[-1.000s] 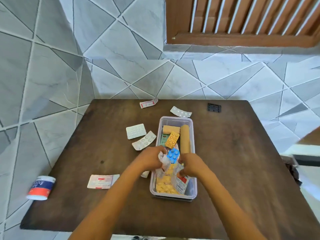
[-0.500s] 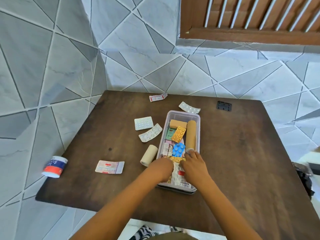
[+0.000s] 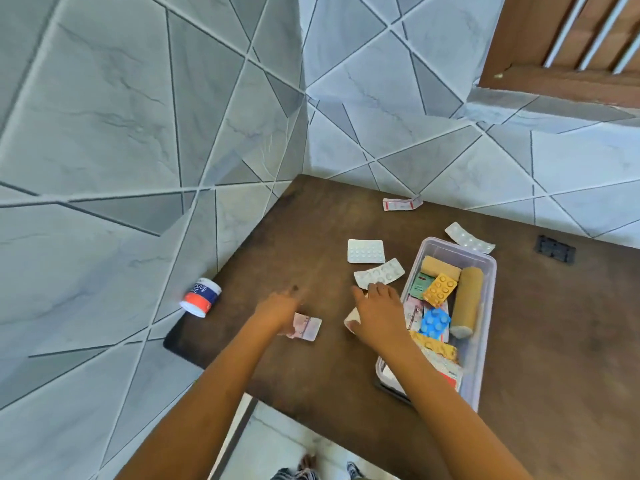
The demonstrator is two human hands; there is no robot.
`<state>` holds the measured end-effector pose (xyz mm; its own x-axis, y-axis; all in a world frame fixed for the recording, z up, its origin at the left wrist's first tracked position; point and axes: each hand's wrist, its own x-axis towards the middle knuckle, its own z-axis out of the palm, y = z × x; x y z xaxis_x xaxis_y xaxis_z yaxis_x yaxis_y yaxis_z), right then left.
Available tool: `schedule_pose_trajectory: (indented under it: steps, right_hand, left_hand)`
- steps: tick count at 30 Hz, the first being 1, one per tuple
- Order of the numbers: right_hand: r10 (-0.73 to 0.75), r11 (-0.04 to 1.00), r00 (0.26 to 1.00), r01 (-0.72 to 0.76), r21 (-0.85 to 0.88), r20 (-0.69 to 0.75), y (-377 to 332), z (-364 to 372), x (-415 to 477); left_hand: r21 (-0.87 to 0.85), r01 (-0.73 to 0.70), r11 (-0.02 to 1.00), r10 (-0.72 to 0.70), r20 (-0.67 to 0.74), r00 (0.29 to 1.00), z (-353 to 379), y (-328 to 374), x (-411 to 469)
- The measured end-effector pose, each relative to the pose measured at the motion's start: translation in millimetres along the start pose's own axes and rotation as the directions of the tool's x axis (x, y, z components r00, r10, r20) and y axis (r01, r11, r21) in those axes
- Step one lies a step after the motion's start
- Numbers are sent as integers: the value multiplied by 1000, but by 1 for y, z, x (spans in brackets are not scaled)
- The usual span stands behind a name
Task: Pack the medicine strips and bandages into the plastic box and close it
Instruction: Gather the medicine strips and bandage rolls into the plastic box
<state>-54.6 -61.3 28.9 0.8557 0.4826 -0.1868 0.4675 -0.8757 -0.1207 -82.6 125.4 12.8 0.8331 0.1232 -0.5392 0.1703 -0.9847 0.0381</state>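
The clear plastic box (image 3: 486,306) stands on the brown table (image 3: 311,375), holding two tan bandage rolls (image 3: 467,303), an orange strip (image 3: 440,289), a blue strip (image 3: 434,322) and several more packets. My left hand (image 3: 277,311) grips the left end of a pink-and-white sachet (image 3: 308,328) on the table. To the box's left, my right hand (image 3: 377,315) lies over a white bandage roll (image 3: 350,319) with its fingers around it. Two white pill strips (image 3: 366,251) (image 3: 379,273) lie just beyond that hand.
Another white strip (image 3: 469,239) leans at the box's far rim, and a red-and-white sachet (image 3: 401,204) lies near the wall. A small black piece (image 3: 555,249) sits at the far right. An adhesive tape roll (image 3: 201,297) rests beside the table's left edge. Tiled walls close the corner.
Both hands have left the box and moved left. The left one reached the sachet, the right one came down on the bandage roll. The view has swung left.
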Motion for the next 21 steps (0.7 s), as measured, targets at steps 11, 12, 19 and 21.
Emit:
schedule_pose_trajectory:
  steps: [11, 12, 19, 21]
  right_hand:
    - [154, 986, 982, -159, 46, 106, 1, 19, 20]
    - [163, 982, 983, -170, 83, 87, 1, 17, 18]
    - [339, 882, 919, -236, 407, -201, 34, -27, -18]
    - [407, 845, 894, -292, 448, -187, 60, -33, -36]
  left_hand:
    - [-322, -8, 947, -39, -142, 989, 2, -13, 24]
    - [-367, -26, 930, -38, -165, 986, -4, -12, 24]
    - [-416, -291, 861, 184, -279, 942, -53, 38, 20]
    - [-516, -374, 771, 221, -334, 916, -62, 71, 18]
